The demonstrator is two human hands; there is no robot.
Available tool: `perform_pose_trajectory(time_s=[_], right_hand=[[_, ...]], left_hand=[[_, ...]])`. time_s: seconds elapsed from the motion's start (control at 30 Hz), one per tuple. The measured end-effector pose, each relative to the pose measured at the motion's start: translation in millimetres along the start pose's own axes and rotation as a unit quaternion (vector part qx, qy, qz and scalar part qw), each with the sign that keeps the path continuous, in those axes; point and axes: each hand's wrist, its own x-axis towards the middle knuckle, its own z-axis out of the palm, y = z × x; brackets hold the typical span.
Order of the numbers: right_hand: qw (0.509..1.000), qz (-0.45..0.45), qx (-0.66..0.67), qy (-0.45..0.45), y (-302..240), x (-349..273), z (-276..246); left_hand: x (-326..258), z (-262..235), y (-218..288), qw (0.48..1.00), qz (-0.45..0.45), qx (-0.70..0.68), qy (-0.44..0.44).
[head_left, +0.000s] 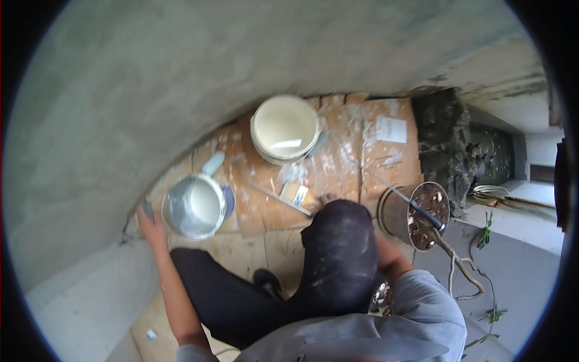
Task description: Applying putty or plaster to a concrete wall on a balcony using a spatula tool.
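Observation:
My left hand [153,224] is low at the foot of the grey wall, its fingers closed on a small dark grey block [148,210]. Just to its right stands a clear plastic bucket [181,211] with white paint or plaster inside. My right forearm [392,260] goes down behind my raised right knee, which hides the hand. A bit of skin shows past the knee, but I cannot tell whether it is fingers or toes. Close by on the cardboard lie a long thin metal tool [278,196] and a white-and-yellow flat tool [294,193].
A larger white bucket [258,148] stands on splattered cardboard [344,145] against the curving wall. A pale blue-green object [213,163] lies behind the clear bucket. To the right are a soil-filled pot [398,208] with a twisted stem, a black-handled rod [427,216] across it, and a dark heap [443,139].

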Motion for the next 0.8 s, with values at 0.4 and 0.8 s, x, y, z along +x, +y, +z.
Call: perform_pose_trajectory(time_s=[0.4, 0.8], right_hand=[[0.908, 0.265, 0.055, 0.319, 35.5, -8.2, 46.4], [0.716, 0.061, 0.685, 0.120, -53.3, -89.1, -109.8]], left_hand=[[63.1, -33.0, 88.5, 0.987, 0.086, -0.132, -0.030], [12.4, -98.0, 390.6, 0.751, 0.057, -0.432, -0.497]])
